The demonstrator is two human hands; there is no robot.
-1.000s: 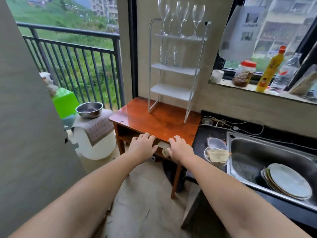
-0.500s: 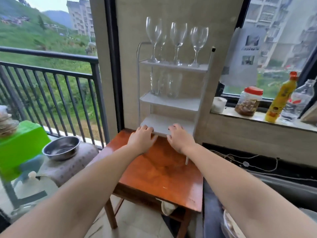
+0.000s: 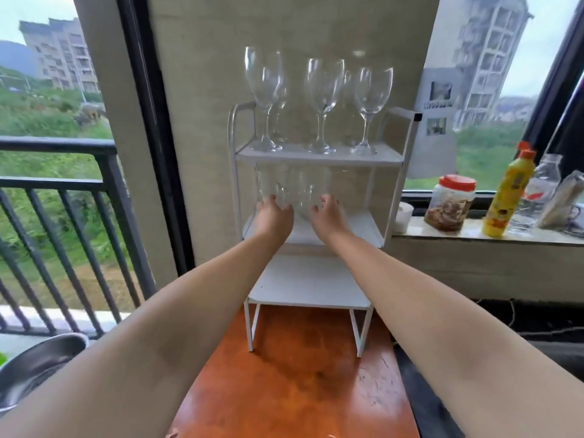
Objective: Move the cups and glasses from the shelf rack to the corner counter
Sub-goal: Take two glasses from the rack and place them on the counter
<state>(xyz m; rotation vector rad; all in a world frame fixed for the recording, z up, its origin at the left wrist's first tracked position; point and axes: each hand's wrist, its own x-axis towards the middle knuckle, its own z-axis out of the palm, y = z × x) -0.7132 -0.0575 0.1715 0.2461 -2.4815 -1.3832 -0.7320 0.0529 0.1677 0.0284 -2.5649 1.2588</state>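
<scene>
A white three-tier shelf rack (image 3: 398,143) stands on the wooden table. Three wine glasses (image 3: 324,99) stand in front on its top shelf, with more behind them. Several clear tumblers (image 3: 300,188) sit on the middle shelf. My left hand (image 3: 273,214) reaches in at the left tumblers, its loosely curved fingertips against the glass. My right hand (image 3: 327,216) reaches in beside it, fingertips at the right tumblers. Neither hand plainly grips a glass. The bottom shelf (image 3: 306,286) holds nothing.
The orange-brown wooden table (image 3: 294,390) lies under the rack. A window sill on the right carries a white cup (image 3: 403,216), a red-lidded jar (image 3: 450,202), a yellow bottle (image 3: 508,192) and a clear bottle (image 3: 542,191). A steel bowl (image 3: 34,368) and a balcony railing (image 3: 63,184) are on the left.
I have stepped closer to the rack. Both hands rose from the table edge, past the bottom shelf, up to the tumblers on the middle shelf.
</scene>
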